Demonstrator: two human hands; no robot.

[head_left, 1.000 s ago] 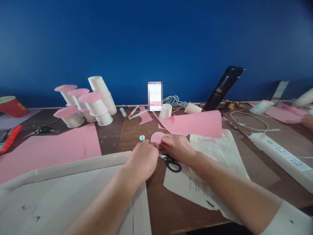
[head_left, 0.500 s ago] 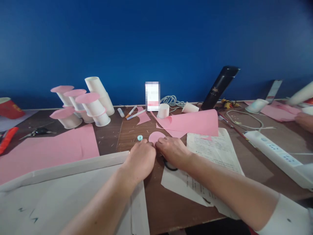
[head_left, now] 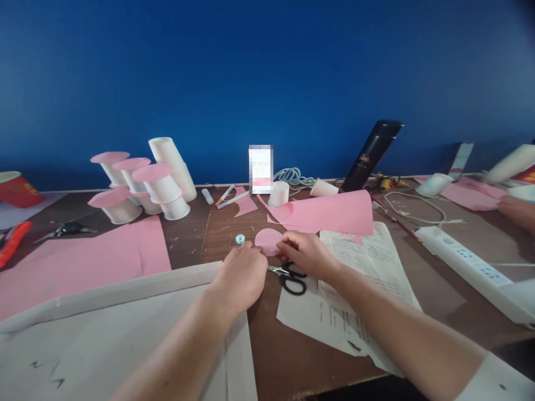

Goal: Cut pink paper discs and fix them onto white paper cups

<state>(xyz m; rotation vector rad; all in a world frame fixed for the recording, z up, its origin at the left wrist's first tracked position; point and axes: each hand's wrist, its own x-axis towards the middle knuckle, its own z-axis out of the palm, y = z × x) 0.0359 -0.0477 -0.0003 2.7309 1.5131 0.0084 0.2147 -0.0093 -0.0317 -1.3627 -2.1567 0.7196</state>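
A round pink paper disc (head_left: 268, 241) is between my two hands, just above the table. My left hand (head_left: 246, 273) is curled with its fingertips at the disc's lower left edge. On the right edge, the thumb and fingers of my right hand (head_left: 306, 252) pinch the paper. Black-handled scissors (head_left: 293, 285) lie below the right hand, their blades pointing left and partly hidden by the left hand. A small light-blue ring (head_left: 239, 239), perhaps a tape roll, rests by the left fingers. Printed sheets (head_left: 355, 289) lie under my right forearm.
White paper cups with pink discs (head_left: 165, 189) are stacked at the left. A white box lid (head_left: 125, 340) fills the front left. Rolled pink paper (head_left: 330, 211), a phone (head_left: 261, 170), a black flask (head_left: 371, 153) and a power strip (head_left: 472, 267) stand around. Another person's hand (head_left: 516, 210) is far right.
My right hand has shifted slightly right and opened its grasp a little, uncovering more of the disc and the scissors. The left hand stays nearly in place. The view has tilted slightly.
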